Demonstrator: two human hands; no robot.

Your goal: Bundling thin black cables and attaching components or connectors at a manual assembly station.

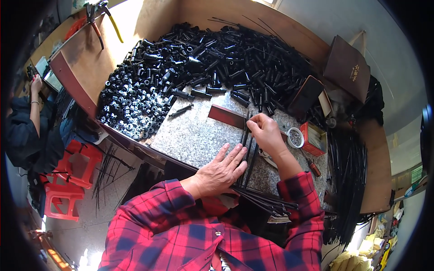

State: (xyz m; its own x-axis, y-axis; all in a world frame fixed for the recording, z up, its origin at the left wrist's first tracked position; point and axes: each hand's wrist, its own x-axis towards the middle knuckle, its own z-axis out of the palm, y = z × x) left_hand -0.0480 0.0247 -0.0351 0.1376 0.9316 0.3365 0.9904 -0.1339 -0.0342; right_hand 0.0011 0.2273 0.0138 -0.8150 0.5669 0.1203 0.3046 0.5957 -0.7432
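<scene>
My left hand (222, 170) lies flat with its fingers stretched out, the fingertips against several thin black rods (244, 147) on the speckled board (187, 143). My right hand (267, 136) is closed in a pinch at the far ends of these rods; what sits between thumb and finger is too small to make out. Just beyond the rods' ends lies a dark red-brown bar (226, 116). Partly covered by my right forearm, a pair of pliers (267, 158) rests on the board. More black rods (266, 201) stretch across near my lap.
Black tubular parts (235, 58) are heaped behind the board. To the right are a white cup (295, 137) of small metal bits, a red box (313, 139), a phone (305, 97) and a rod bundle (348, 171). Red stools (65, 196) and another person's arm (35, 108) are at left.
</scene>
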